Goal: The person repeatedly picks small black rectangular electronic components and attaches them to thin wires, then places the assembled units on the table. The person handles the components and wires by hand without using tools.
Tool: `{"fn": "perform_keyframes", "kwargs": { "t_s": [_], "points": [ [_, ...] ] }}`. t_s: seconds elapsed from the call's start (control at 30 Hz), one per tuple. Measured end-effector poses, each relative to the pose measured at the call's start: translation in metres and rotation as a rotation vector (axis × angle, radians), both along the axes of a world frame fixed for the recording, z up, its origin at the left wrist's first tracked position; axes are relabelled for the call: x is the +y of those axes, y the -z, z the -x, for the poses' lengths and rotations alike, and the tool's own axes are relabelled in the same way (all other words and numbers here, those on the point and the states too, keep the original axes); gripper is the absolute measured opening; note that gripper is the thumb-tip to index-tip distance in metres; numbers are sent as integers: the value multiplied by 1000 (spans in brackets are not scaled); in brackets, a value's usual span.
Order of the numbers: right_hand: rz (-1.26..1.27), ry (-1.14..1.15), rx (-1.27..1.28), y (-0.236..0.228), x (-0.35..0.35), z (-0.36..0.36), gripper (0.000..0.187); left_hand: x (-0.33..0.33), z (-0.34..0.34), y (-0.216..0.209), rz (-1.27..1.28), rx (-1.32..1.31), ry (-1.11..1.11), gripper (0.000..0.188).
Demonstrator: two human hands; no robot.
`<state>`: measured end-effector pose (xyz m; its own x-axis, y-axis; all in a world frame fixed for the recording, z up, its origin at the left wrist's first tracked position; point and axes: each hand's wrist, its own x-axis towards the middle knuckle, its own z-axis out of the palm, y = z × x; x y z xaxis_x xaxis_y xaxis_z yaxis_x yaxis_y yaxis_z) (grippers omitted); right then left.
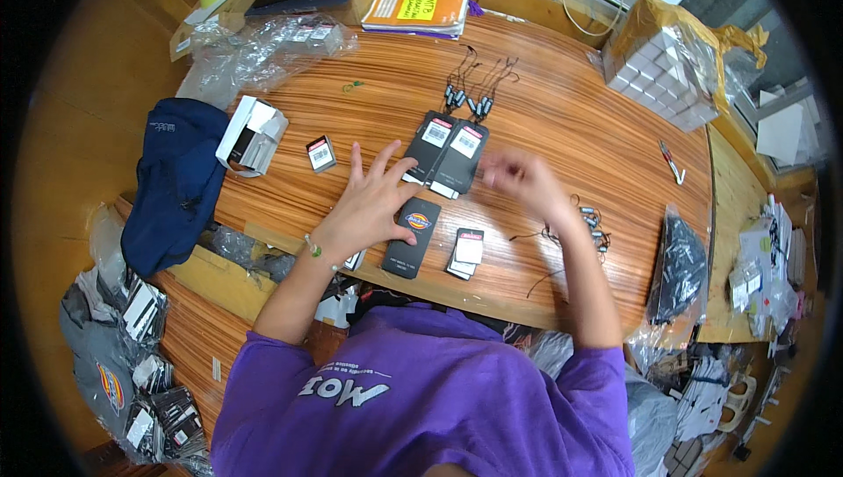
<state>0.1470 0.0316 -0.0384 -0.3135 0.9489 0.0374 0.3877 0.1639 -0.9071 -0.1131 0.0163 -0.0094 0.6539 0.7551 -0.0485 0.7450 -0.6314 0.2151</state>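
My left hand [373, 200] is spread over the table. Its thumb rests at the edge of a dark hang tag [414, 253] with an oval logo, and its fingertips reach the near left edge of two stacks of dark hang tags. The left stack [428, 148] and the right stack [462, 154] lie side by side, each bearing white stickers and dark strings with small grey fasteners at the far end. Just right of them hovers my right hand [525, 183], its fingers bent and smeared by motion. Small white sticker cards [467, 251] lie near the table's front edge.
Another small card stack [320, 153] and an open white box [253, 136] lie left, beside a navy cloth bag [176, 174]. Loose strings with fasteners [593, 227] sit under my right forearm. A wrapped bundle of white boxes [663, 73] stands far right; a pen [671, 163] lies nearer.
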Motion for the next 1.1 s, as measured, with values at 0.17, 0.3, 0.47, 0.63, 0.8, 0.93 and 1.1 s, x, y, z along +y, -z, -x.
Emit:
{"fn": "perform_keyframes", "kwargs": {
  "t_s": [0.17,0.3,0.47,0.63,0.8,0.93,1.1],
  "points": [
    [-157,83,-469,6,-84,20,35,2,2,3,-21,-74,27,47],
    [-243,139,-486,19,-96,24,37,2,4,7,-44,-124,26,46],
    [-42,226,-239,27,-98,26,35,-3,8,-4,16,-225,-20,48],
    [-49,266,-161,32,-99,31,28,-13,13,-1,683,-713,-260,26],
    [76,335,-25,34,-105,28,21,-24,8,-5,840,-1008,-369,18],
    [276,271,516,14,-113,31,21,-34,-2,13,638,-1052,-427,17],
    [-112,456,303,8,-119,44,27,-65,-50,21,821,-1163,-369,13]
  ]
}}
